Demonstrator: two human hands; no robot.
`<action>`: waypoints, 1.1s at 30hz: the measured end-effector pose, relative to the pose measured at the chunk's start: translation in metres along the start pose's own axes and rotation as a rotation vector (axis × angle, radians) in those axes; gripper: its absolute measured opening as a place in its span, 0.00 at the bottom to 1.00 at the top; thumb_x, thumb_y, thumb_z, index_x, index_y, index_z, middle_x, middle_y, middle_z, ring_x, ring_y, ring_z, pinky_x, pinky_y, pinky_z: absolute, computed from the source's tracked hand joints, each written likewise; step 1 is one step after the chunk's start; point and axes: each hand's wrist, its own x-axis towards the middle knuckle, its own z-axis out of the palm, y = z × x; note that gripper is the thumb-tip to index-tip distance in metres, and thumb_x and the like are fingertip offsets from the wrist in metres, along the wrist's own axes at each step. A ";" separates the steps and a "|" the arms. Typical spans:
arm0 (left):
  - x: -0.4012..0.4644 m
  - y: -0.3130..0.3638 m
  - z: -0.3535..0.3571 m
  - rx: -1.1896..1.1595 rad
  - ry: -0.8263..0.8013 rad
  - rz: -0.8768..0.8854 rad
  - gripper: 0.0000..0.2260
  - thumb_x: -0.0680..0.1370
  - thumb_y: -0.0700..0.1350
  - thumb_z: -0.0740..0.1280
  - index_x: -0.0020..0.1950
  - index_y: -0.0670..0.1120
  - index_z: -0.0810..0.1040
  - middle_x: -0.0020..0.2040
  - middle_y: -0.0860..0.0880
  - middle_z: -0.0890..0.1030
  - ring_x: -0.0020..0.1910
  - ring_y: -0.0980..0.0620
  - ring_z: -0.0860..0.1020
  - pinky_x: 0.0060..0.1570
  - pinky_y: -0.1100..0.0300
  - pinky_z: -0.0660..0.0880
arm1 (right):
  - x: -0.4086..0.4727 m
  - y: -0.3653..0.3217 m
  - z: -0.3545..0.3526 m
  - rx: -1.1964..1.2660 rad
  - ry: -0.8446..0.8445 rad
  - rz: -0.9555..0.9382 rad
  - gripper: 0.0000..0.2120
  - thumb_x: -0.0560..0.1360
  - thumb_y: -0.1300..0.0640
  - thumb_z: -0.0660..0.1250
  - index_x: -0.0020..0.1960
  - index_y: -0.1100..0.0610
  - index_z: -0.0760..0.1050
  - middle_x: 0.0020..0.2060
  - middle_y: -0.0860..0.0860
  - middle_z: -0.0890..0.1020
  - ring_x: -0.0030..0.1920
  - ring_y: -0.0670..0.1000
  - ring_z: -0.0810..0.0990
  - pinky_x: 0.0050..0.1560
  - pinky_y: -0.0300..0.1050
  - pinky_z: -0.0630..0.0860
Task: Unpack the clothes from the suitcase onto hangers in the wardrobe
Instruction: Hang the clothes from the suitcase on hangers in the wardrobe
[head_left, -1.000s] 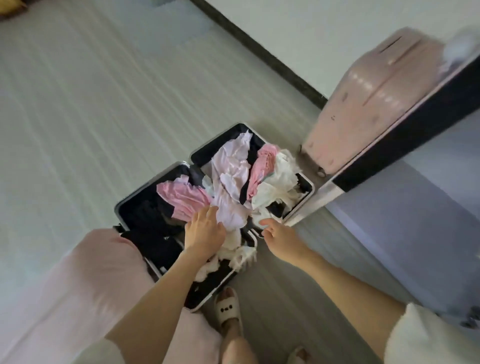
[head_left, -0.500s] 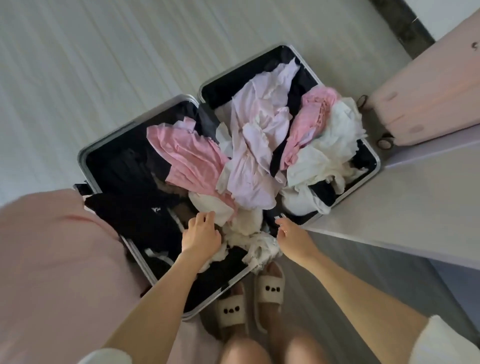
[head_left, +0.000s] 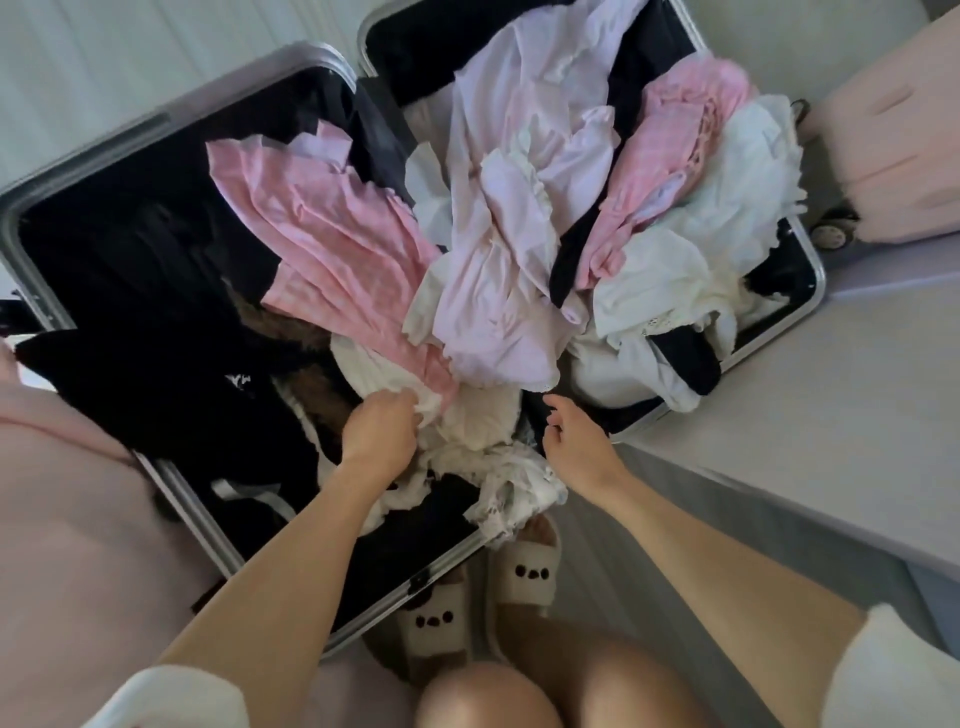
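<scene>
Pink, white and black clothes fill the open suitcase (head_left: 171, 483) — it lies flat on the floor (head_left: 130, 57) with both halves spread, silver rim showing round the black lining. A pink checked garment (head_left: 322, 244) stretches across the left half toward the middle, a pale lilac garment (head_left: 509, 249) lies crumpled over the hinge line, and a second pink piece (head_left: 670, 156) sits in the right half beside a heap of white clothes (head_left: 701, 249). Black clothes (head_left: 171, 384) cover the near left part of the case.

The left hand (head_left: 382, 434) reaches into the pile near the front edge; its fingers (head_left: 402, 402) are curled into a cream-white garment (head_left: 467, 415) and pinch the cloth just below the pink checked one. The right hand (head_left: 579, 447) hovers just beside that same bundle, near the case's front rim, its fingers loosely spread and holding nothing. A lacy white piece (head_left: 514, 488) spills over the front edge between the two forearms.

Below the case — two cream slippers (head_left: 524, 571) with small dark face marks stand on the floor, and bare knees show at the bottom. A pale pink suitcase (head_left: 893, 156) stands upright at the far right, its wheels (head_left: 831, 234) close to the open case's corner.
</scene>
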 end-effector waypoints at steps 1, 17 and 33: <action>-0.006 0.004 -0.008 -0.105 0.034 -0.020 0.09 0.80 0.41 0.56 0.57 0.40 0.71 0.53 0.41 0.77 0.52 0.43 0.74 0.40 0.57 0.67 | -0.006 -0.004 -0.002 0.005 -0.014 0.011 0.22 0.80 0.60 0.52 0.74 0.56 0.56 0.68 0.55 0.69 0.68 0.52 0.68 0.61 0.43 0.68; -0.230 0.131 -0.324 -1.132 0.258 0.182 0.04 0.81 0.42 0.57 0.50 0.44 0.69 0.36 0.49 0.70 0.35 0.53 0.70 0.35 0.60 0.69 | -0.256 -0.174 -0.122 0.078 -0.131 -0.246 0.25 0.75 0.63 0.62 0.70 0.57 0.62 0.63 0.51 0.72 0.65 0.52 0.70 0.61 0.44 0.69; -0.431 0.206 -0.360 -0.730 -0.221 0.326 0.35 0.67 0.55 0.74 0.69 0.41 0.67 0.62 0.45 0.74 0.62 0.46 0.73 0.65 0.50 0.69 | -0.491 -0.096 -0.172 0.191 0.073 -0.134 0.26 0.70 0.48 0.70 0.65 0.54 0.70 0.57 0.47 0.79 0.57 0.48 0.77 0.59 0.45 0.74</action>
